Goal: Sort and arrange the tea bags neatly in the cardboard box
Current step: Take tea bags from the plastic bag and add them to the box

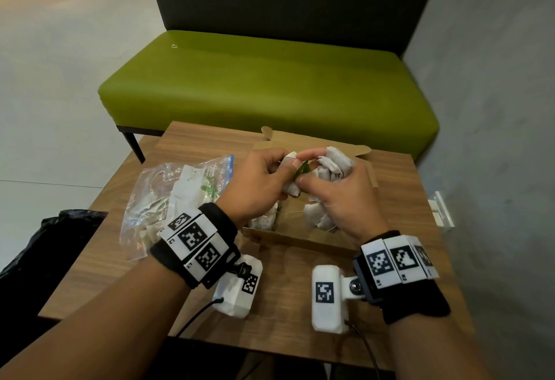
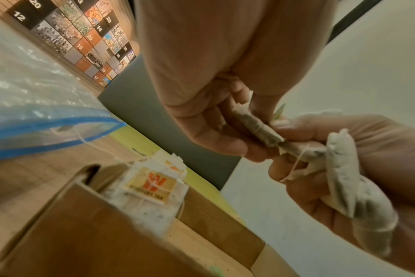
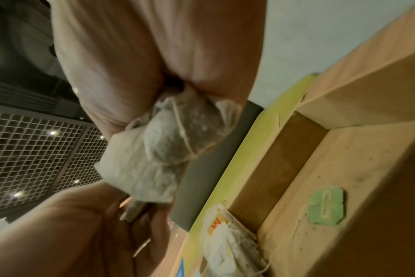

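Both hands meet above the cardboard box [image 1: 300, 243] on the tabletop [image 1: 279, 316]: our left hand [image 1: 255, 182] pinches one tea bag [image 1: 292, 189], our right hand [image 1: 339, 196] clutches a bunch of tea bags [image 1: 333, 164]. A zip bag [image 1: 168, 196] lies left of the box.

From the left wrist, we see tagged bags standing [image 2: 152, 189] in the box's corner.

From the right wrist, a green tag [image 3: 326, 207] lies on the box floor.

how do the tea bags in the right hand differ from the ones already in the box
The tea bags in the right hand are bunched and crumpled in its grip; the tea bags in the cardboard box stand flat in a row, orange tags showing. Both are white, stringed paper bags.
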Action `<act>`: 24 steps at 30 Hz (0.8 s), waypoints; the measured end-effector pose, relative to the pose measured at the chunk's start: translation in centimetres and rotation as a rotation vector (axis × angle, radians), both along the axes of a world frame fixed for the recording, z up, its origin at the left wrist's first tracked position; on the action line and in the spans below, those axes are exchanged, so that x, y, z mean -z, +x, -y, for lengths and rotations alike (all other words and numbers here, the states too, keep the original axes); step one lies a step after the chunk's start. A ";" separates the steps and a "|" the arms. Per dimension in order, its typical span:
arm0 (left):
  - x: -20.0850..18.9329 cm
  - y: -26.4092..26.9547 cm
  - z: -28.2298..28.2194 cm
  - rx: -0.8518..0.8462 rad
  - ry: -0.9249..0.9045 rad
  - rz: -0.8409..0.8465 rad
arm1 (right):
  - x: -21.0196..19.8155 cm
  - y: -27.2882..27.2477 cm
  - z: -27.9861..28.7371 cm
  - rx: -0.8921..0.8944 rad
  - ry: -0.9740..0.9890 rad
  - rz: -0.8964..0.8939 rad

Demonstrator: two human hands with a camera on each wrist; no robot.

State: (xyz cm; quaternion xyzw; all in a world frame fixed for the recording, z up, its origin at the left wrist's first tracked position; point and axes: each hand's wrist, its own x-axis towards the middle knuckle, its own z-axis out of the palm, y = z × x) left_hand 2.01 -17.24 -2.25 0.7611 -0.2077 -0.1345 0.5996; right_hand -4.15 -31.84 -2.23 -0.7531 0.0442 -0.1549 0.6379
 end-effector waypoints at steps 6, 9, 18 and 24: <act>-0.2 -0.3 0.0 0.068 -0.011 -0.039 | 0.1 0.5 0.8 0.024 0.139 0.057; -0.1 -0.4 0.2 0.066 -0.004 -0.041 | 0.1 0.2 0.9 -0.014 0.074 0.043; 0.4 0.3 -0.2 -0.063 -0.026 -0.018 | 0.2 -0.5 -0.5 -0.049 -0.228 -0.029; 0.3 0.3 -0.3 -0.018 0.005 0.025 | 0.7 0.1 -0.4 0.138 -0.325 0.013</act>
